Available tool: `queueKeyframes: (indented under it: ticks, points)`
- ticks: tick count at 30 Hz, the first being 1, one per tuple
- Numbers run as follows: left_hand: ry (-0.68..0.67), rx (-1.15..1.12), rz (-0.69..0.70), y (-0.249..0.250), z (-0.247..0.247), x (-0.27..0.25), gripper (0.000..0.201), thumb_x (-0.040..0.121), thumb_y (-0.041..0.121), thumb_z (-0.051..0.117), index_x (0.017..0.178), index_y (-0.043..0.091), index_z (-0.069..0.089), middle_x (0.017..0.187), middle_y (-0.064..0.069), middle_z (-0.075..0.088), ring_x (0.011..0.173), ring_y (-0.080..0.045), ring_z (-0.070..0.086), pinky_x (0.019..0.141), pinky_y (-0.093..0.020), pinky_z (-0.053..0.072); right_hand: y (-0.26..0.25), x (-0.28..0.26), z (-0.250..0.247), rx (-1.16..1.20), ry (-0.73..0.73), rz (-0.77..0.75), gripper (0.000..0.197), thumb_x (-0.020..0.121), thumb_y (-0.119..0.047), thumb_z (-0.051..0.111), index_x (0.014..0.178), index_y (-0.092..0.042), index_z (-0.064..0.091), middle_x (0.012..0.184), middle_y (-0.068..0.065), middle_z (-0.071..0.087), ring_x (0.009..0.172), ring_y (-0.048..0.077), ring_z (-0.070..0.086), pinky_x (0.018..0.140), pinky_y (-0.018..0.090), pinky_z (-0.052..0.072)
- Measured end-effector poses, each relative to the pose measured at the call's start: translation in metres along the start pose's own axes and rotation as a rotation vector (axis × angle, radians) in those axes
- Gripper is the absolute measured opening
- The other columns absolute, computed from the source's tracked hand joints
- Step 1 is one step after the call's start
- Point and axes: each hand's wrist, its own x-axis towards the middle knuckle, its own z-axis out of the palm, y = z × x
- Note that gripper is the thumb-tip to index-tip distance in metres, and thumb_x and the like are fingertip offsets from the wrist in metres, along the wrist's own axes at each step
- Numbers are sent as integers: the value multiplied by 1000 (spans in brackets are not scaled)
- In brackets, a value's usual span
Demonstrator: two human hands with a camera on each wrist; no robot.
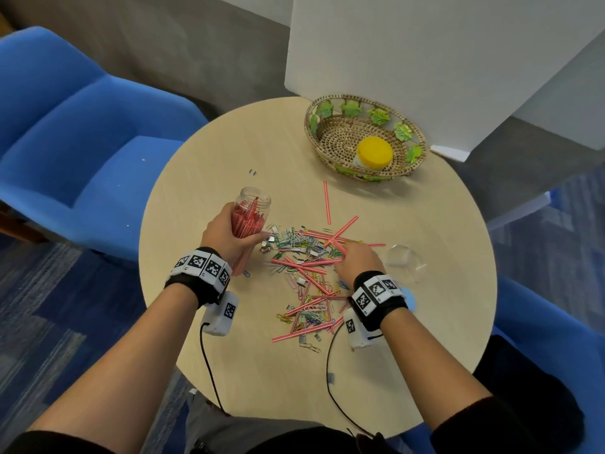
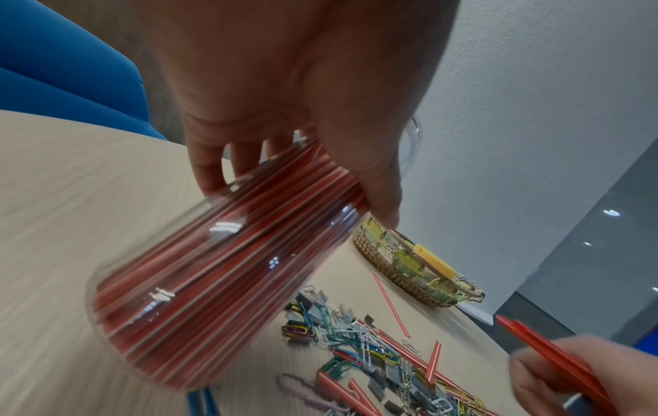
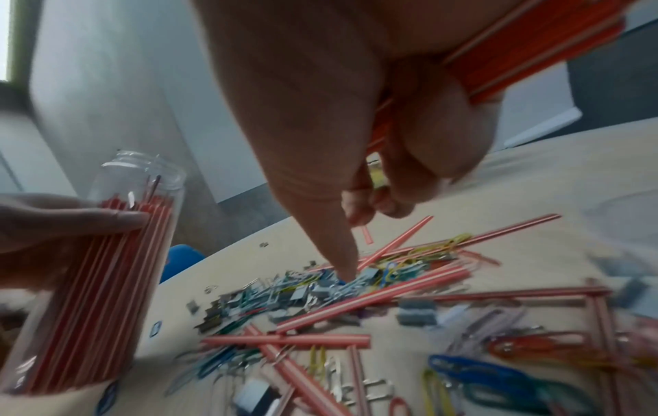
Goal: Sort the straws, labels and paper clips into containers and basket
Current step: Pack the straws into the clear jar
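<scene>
Left hand (image 1: 229,235) gripping clear jar (image 2: 213,281) of straws; right hand (image 1: 358,260) clutching straws (image 3: 527,53), forefinger poking pile (image 1: 307,257). Probably light, stiff, slippery: pinching mid-length

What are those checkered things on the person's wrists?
Each bare forearm wears a black wristband ringed with white blocks carrying black square code markers. A white box-shaped camera hangs under each wrist, trailing a thin black cable. Black sleeves are pushed up near the elbows.
</scene>
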Motion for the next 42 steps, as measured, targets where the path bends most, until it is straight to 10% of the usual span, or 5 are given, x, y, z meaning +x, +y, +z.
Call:
queueKeyframes:
  ticks: [9, 15, 23, 30, 42]
  points:
    - [-5, 13, 20, 0, 0, 0, 72, 71, 47, 85, 126, 14, 51, 119, -6, 67, 109, -28, 63, 88, -34, 47, -32, 6, 16, -314, -32, -271, 19, 89, -14, 68, 108, -11, 66, 115, 9, 57, 93, 28, 63, 79, 36, 55]
    - [-14, 7, 16, -1, -1, 2, 74, 71, 48, 85, 128, 15, 50, 121, -6, 66, 111, -28, 62, 90, -35, 47, -28, 8, 8, -220, -21, -309, 32, 94, -11, 51, 126, -15, 45, 94, 7, 65, 79, 27, 60, 72, 39, 55]
    - [-5, -1, 15, -3, -1, 1, 74, 69, 52, 85, 124, 18, 51, 118, -4, 67, 108, -27, 64, 93, -41, 52, -55, 11, 19, -96, -82, -301, 21, 92, -33, 57, 84, -15, 64, 77, 2, 64, 76, 24, 63, 67, 30, 50]
    - [10, 0, 28, -3, -1, 0, 73, 71, 47, 85, 127, 15, 51, 119, -6, 67, 109, -27, 63, 87, -33, 47, -70, 21, 33, -118, -52, -267, 14, 89, -22, 67, 96, -10, 65, 91, 10, 66, 88, 30, 64, 72, 34, 50]
    - [-19, 22, 42, -4, 1, 1, 74, 72, 44, 86, 129, 15, 50, 121, -5, 67, 111, -26, 63, 90, -32, 46, -78, 20, 23, -344, -154, -405, 35, 87, -29, 73, 65, -10, 54, 60, 3, 48, 52, 18, 47, 48, 27, 38]
